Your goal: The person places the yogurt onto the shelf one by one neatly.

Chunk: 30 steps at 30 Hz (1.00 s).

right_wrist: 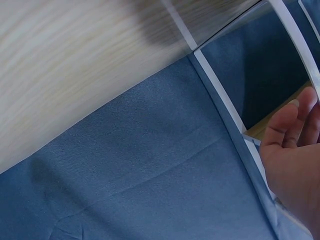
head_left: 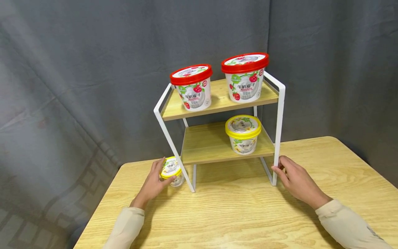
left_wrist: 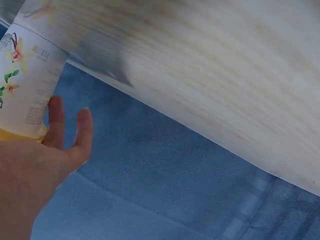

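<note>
My left hand (head_left: 154,180) grips a yellow-lidded tub (head_left: 171,167) standing on the table, just left of a two-tier shelf rack (head_left: 203,161). Its thumb lies on the near side of the lid and its fingers on the far left side. In the left wrist view the tub (left_wrist: 27,82) shows flower prints on its white wall, and one finger stands off it. On the other side, my right hand (head_left: 296,180) pinches the rack's white front right leg (head_left: 278,131) low down; the right wrist view shows those fingers (right_wrist: 282,122) curled at the white frame.
Two larger red-lidded strawberry tubs, one left (head_left: 194,93) and one right (head_left: 245,83), stand on the top board. Another yellow-lidded tub (head_left: 244,143) stands at the right of the lower board. A grey curtain (head_left: 124,69) hangs behind the wooden table (head_left: 230,218).
</note>
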{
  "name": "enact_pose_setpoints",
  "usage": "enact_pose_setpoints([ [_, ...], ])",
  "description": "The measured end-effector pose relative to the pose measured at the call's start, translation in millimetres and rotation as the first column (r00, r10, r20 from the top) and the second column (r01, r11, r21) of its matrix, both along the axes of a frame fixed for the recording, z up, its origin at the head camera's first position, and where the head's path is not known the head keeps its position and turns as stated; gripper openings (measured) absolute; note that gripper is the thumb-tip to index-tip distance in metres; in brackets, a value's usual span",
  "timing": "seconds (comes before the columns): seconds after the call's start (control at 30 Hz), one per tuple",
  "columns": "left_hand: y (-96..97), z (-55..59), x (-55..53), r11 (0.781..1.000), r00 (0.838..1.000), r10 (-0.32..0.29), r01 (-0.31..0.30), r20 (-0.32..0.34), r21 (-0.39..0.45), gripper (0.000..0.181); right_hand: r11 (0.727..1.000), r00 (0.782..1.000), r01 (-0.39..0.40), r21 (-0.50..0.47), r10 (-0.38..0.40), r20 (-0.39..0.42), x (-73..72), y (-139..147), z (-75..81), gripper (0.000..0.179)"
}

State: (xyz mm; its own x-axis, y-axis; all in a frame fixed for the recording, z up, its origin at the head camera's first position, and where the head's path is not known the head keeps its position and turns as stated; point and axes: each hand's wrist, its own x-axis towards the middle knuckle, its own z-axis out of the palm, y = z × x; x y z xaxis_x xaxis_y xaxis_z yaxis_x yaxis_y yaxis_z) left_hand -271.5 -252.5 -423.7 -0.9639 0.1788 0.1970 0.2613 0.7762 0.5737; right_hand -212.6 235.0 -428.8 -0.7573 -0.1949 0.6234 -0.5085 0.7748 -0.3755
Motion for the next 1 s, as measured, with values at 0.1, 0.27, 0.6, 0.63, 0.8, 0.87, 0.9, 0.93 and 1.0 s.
enact_pose_setpoints([
  [0.1, 0.7, 0.0, 6.3, 1.000, 1.000, 0.005, -0.006, 0.022, 0.025, 0.098, 1.000, 1.000, -0.001, 0.001, 0.001, 0.001, -0.8, -0.3, 0.4, 0.019],
  [0.27, 2.9, -2.2, 18.2, 1.000, 1.000, -0.002, 0.002, 0.027, 0.030, 0.097, 1.000, 1.000, 0.000, 0.003, 0.000, 0.004, -0.8, -1.1, 0.5, 0.018],
  [0.6, 9.4, -1.8, 38.5, 1.000, 1.000, -0.015, 0.015, 0.007, -0.002, 0.099, 1.000, 0.999, -0.002, -0.010, 0.002, 0.041, 2.2, -0.4, -0.3, 0.013],
  [0.63, 10.0, -1.3, 40.3, 1.000, 1.000, -0.017, 0.017, 0.007, -0.003, 0.099, 1.000, 0.999, -0.001, -0.009, 0.001, 0.041, 2.4, -0.1, -0.3, 0.013],
  [0.8, 11.7, 0.8, 47.6, 1.000, 1.000, -0.027, 0.028, 0.014, -0.001, 0.100, 1.000, 0.999, 0.005, -0.009, -0.005, 0.033, 2.4, 0.3, -0.3, 0.013],
  [0.87, 11.6, 1.2, 49.8, 1.000, 0.999, -0.028, 0.028, 0.018, 0.005, 0.100, 1.000, 0.999, 0.005, -0.010, -0.005, 0.032, 2.2, 0.1, -0.1, 0.013],
  [0.9, 11.4, 1.4, 51.0, 1.000, 0.999, -0.029, 0.028, 0.018, 0.010, 0.100, 1.000, 0.999, 0.005, -0.009, -0.005, 0.032, 2.1, -0.1, 0.1, 0.013],
  [0.93, 11.1, 1.6, 52.2, 0.999, 0.999, -0.030, 0.030, 0.022, 0.013, 0.100, 1.000, 0.999, 0.004, -0.009, -0.004, 0.033, 2.0, -0.3, 0.2, 0.014],
  [1.0, 10.2, 1.7, 54.6, 1.000, 0.999, -0.028, 0.028, 0.024, 0.014, 0.101, 1.000, 0.999, 0.003, -0.008, -0.003, 0.034, 1.8, -0.6, 0.6, 0.014],
])
